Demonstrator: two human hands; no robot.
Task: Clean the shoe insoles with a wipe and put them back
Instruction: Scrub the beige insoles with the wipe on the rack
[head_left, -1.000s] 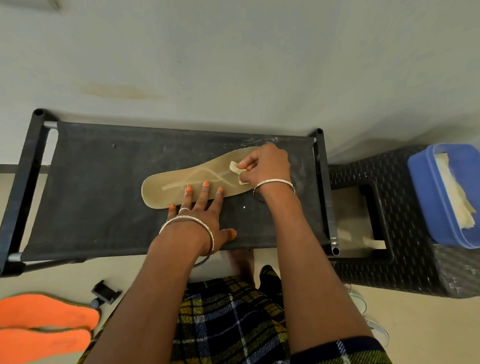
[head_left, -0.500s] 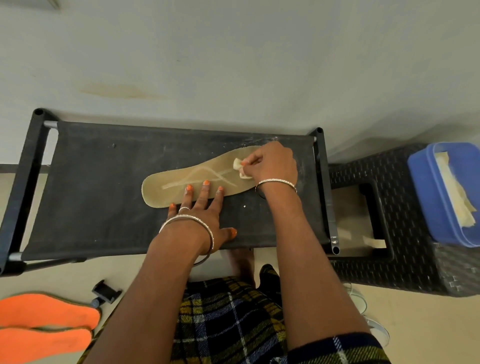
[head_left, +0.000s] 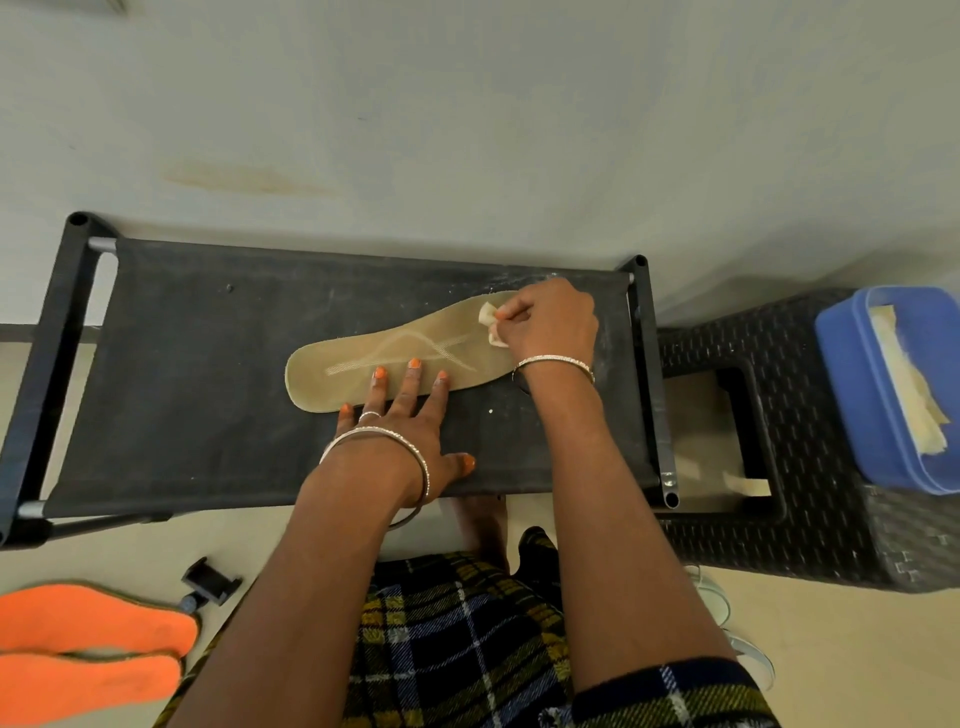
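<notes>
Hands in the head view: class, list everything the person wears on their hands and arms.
The left hand has orange-painted nails, a silver ring and sparkly silver bangles at the wrist. The right hand wears a silver bangle; its arm ends in a dark plaid sleeve with yellow and white lines.

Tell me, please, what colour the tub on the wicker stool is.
The tub is blue; head view.

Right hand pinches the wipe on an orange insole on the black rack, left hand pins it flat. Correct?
Wrong colour: the insole on the black rack is tan. The head view shows the orange insoles on the floor, lower left. The rest holds: right hand pinches the wipe on it, left hand pins it flat.
</notes>
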